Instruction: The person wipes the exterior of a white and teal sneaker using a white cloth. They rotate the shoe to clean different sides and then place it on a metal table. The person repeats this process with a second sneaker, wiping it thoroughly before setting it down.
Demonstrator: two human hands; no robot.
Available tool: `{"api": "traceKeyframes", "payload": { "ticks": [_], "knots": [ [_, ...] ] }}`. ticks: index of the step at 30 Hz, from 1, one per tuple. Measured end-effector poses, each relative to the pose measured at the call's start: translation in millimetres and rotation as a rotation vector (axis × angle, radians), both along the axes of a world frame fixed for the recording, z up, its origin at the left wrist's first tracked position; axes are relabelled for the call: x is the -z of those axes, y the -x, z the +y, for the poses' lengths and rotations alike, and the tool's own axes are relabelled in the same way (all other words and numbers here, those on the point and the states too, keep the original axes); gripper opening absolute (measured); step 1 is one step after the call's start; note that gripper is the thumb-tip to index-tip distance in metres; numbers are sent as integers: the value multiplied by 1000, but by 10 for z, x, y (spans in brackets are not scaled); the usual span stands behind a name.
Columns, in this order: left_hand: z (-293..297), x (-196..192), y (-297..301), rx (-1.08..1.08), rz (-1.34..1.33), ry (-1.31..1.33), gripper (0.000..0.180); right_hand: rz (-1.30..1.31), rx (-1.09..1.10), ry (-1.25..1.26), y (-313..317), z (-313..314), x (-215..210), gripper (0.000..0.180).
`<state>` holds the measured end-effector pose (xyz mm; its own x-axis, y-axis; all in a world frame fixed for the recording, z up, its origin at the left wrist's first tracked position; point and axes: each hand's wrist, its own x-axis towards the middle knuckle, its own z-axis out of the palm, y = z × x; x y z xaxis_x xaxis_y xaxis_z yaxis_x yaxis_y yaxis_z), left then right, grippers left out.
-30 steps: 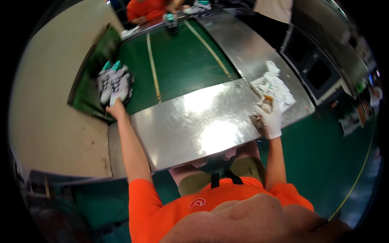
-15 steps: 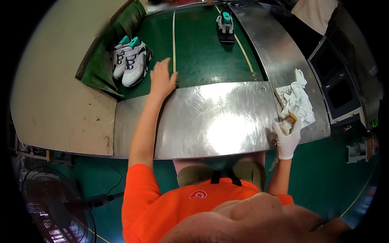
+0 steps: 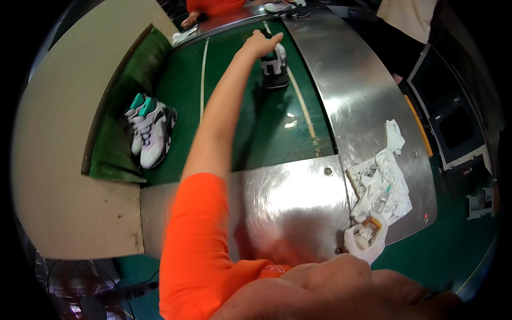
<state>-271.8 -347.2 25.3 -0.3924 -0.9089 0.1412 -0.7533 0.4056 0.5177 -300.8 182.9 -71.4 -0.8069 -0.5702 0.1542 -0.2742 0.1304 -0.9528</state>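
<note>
My bare left hand (image 3: 260,45) reaches far across the green belt (image 3: 245,144), at the top of a white and black shoe (image 3: 274,66). Its thumb and fingers are spread apart over the shoe's opening; whether they press on it is hard to see. My right hand (image 3: 367,244), in a white glove, is closed at the front right corner of the metal table. In it is a slim tool (image 3: 373,220) with an orange-brown part and a pale, green-tinged tip, its kind unclear. Just beyond lies a crumpled white cloth (image 3: 392,181) on a speckled pad (image 3: 364,177).
A pair of white shoes with teal linings (image 3: 152,130) stands on the left against a green flap (image 3: 128,101). A beige board (image 3: 64,160) borders that side. At the far end are another shoe (image 3: 287,9) and a person in orange (image 3: 216,6). A fan (image 3: 80,288) stands lower left.
My left hand has gone forward and right, from beside the pair of shoes to the single shoe. My view has shifted forward. The right hand still holds the slim tool.
</note>
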Motion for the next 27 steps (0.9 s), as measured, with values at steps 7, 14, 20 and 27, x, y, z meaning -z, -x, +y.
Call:
{"api": "traceKeyframes", "payload": {
  "ticks": [7,14,20,27],
  "knots": [
    [24,250,296,-209,-85,42,73,-5,-29,-53,-7,-20,-80,56],
    [1672,91,-625,537,-79,754,40,252,-63,-12,80,-118,-54,58],
    [3207,-147,-2006,896,-119,1052,29,150,-249,22,126,168,-310,59],
    [4239,186,-2864,842,-51,869,19,-81,-448,-234,169,269,-477,48]
  ]
}}
